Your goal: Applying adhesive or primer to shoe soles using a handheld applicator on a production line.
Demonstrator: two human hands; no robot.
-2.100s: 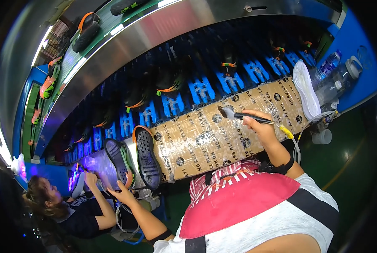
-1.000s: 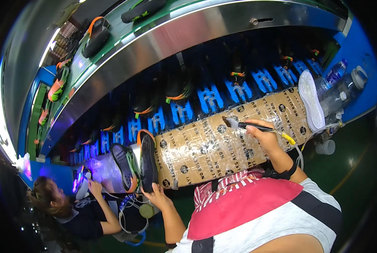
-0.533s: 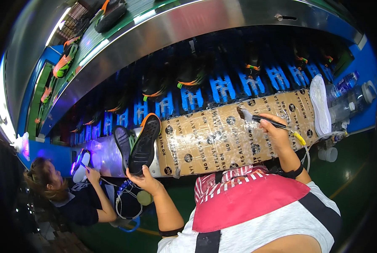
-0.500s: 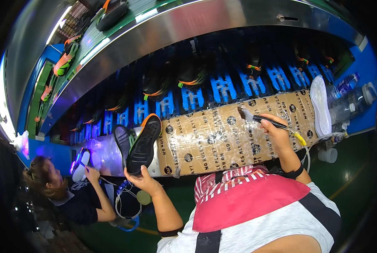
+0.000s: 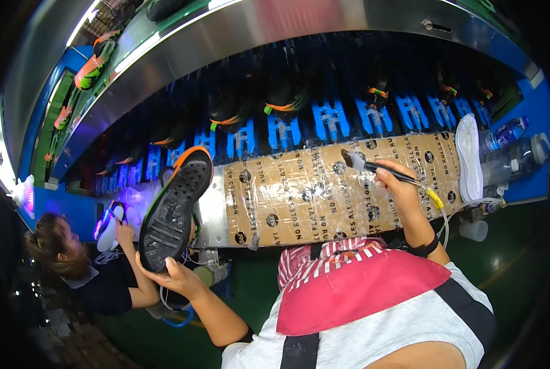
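In my left hand [image 5: 173, 277], fingers wrapped round its near end, is a black shoe [image 5: 176, 209] with an orange rim at the far end. Its dotted black underside faces up toward me. The shoe is raised in front of the bench's left part and hides what lies behind it. My right hand [image 5: 399, 182] grips the black handle of a brush [image 5: 393, 173], bristles pointing left above the cardboard [image 5: 299, 203]. From the handle's end a yellow connector [image 5: 435, 198] and a pale cable run down beside my wrist.
A white shoe sole [image 5: 468, 157] lies at the cardboard's right end, beside clear plastic bottles [image 5: 508, 154]. Behind the bench, blue holders [image 5: 330, 120] carry dark shoes under a metal ledge [image 5: 349, 27]. At left, a co-worker [image 5: 84, 264] handles a white sole [image 5: 107, 234].
My left hand has moved left and toward me with the shoe, lifting it closer. A second dark piece beside the shoe is now mostly hidden. My right hand and brush have barely shifted.
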